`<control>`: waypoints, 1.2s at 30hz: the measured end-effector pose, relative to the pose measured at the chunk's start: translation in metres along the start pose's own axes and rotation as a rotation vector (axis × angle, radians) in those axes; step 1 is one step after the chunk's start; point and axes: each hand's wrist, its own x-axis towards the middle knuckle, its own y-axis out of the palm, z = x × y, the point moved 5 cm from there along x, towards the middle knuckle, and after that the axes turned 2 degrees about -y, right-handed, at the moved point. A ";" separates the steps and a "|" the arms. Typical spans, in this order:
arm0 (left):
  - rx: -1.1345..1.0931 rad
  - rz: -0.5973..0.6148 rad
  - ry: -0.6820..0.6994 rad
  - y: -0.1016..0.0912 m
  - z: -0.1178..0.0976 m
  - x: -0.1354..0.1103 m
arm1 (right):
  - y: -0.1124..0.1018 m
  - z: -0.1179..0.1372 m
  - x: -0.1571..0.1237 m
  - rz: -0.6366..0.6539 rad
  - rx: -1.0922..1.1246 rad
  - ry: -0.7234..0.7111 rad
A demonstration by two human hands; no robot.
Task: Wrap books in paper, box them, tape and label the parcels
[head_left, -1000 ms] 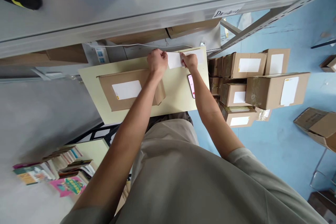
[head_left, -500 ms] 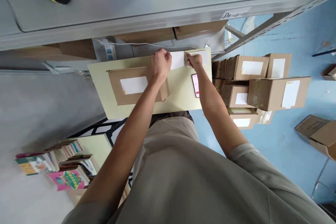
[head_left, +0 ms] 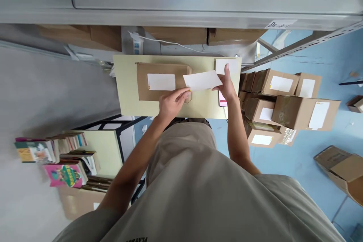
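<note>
A white paper label (head_left: 202,81) is held up above the table. My left hand (head_left: 171,103) pinches its lower left corner between thumb and fingers. At the label's right end is my right hand (head_left: 227,85), thumb raised and apart from the fingers; the paper's edge touches this hand without being gripped. Left of the label lies a closed cardboard box (head_left: 143,83) bearing a white label (head_left: 161,82). Beyond my right hand, more white labels (head_left: 231,64) lie at the table's far right corner. A phone (head_left: 222,100) is partly hidden by that hand.
The pale yellow table (head_left: 124,98) stands against a grey metal shelf (head_left: 198,19). Labelled cardboard boxes (head_left: 295,111) are stacked to its right on the blue floor. An opened box (head_left: 344,170) lies farther right. Books (head_left: 66,174) are piled at lower left.
The label has been lifted and brought towards me, off the far side of the table. My right hand has opened from a closed pinch. The view has shifted.
</note>
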 end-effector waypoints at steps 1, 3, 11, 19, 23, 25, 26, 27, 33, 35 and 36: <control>-0.007 0.019 -0.008 -0.002 0.003 -0.006 | 0.004 0.006 -0.020 0.055 0.051 0.025; -0.035 0.039 -0.031 -0.006 0.007 -0.017 | 0.012 0.018 -0.051 0.099 0.126 0.057; -0.338 0.122 -0.271 -0.030 0.013 -0.041 | 0.031 0.065 -0.099 -0.028 -0.001 -0.106; -0.452 0.186 -0.302 -0.066 0.026 -0.040 | 0.058 0.106 -0.122 -0.053 -0.081 -0.200; -0.452 0.179 -0.302 -0.091 0.040 -0.042 | 0.086 0.117 -0.131 -0.082 -0.136 -0.215; -0.464 0.174 -0.300 -0.106 0.048 -0.042 | 0.103 0.122 -0.134 -0.092 -0.156 -0.223; -0.474 0.173 -0.297 -0.114 0.052 -0.041 | 0.113 0.125 -0.136 -0.093 -0.163 -0.226; -0.488 0.174 -0.292 -0.123 0.056 -0.041 | 0.123 0.128 -0.137 -0.093 -0.166 -0.231; -0.637 0.186 -0.239 -0.173 0.079 -0.038 | 0.185 0.143 -0.139 -0.092 -0.136 -0.254; -0.686 0.193 -0.223 -0.188 0.087 -0.038 | 0.204 0.147 -0.139 -0.100 -0.136 -0.258; -0.704 0.198 -0.217 -0.196 0.090 -0.038 | 0.213 0.147 -0.139 -0.099 -0.140 -0.257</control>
